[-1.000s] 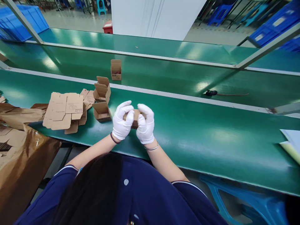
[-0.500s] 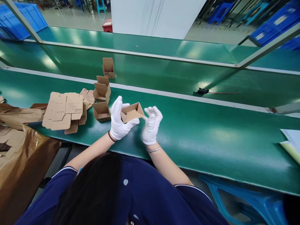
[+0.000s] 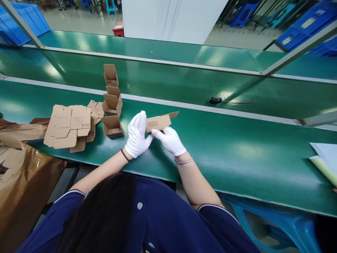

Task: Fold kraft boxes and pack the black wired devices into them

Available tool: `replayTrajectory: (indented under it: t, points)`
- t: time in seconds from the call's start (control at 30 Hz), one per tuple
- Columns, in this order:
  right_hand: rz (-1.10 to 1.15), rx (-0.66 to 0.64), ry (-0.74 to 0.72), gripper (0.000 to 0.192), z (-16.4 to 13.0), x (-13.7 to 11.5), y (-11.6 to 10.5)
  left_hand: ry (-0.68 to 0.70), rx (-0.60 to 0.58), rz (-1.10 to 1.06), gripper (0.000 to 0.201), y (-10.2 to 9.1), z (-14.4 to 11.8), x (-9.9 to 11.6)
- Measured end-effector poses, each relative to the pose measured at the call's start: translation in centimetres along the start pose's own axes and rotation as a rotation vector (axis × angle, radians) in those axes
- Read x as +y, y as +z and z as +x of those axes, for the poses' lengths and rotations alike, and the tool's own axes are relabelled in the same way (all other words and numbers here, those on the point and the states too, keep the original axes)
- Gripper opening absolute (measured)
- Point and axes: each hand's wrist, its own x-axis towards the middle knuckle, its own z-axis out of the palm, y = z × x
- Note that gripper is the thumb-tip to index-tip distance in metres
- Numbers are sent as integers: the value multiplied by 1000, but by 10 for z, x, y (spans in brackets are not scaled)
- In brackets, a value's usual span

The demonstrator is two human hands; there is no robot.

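Between my white-gloved hands is a small brown cardboard box (image 3: 158, 123), tilted, with a printed side toward me and a flap sticking out to the right. My left hand (image 3: 137, 135) grips its left end, thumb underneath and fingers raised along the side. My right hand (image 3: 170, 140) pinches the lower edge with thumb and fingers. Left of my hands stands an open cardboard box (image 3: 112, 127). Behind it are more open boxes (image 3: 111, 104) in a row. Flat, unfolded cartons (image 3: 64, 128) lie in a pile farther left.
A farther open box (image 3: 111, 75) with something red inside stands on the recessed green strip. A small black object with a thin cord (image 3: 216, 100) lies right of centre. Brown wrapping paper (image 3: 34, 172) hangs at left; papers (image 3: 325, 158) lie at right. Metal posts (image 3: 300, 47) frame the bench.
The box has turned from showing its open inside to showing its printed side. My right hand has come in from beside the box and taken hold of its lower edge.
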Motion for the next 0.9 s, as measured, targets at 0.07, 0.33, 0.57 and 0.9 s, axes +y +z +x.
replayTrajectory:
  t: [0.07, 0.33, 0.57, 0.9]
  points:
    - [-310, -92, -98, 33, 6, -4, -9, -42, -107, 0, 86, 9, 4, -11]
    - [-792, 251, -27, 27, 98, 0, -135, -552, -252, -220, 121, 19, 3, -46]
    - [-878, 568, 250, 9, 161, 44, -255, -341, 31, -1, 115, -13, -22, -5]
    - [-1146, 227, 93, 41, 147, 32, -206, -310, -85, -400, 45, -7, 7, 53]
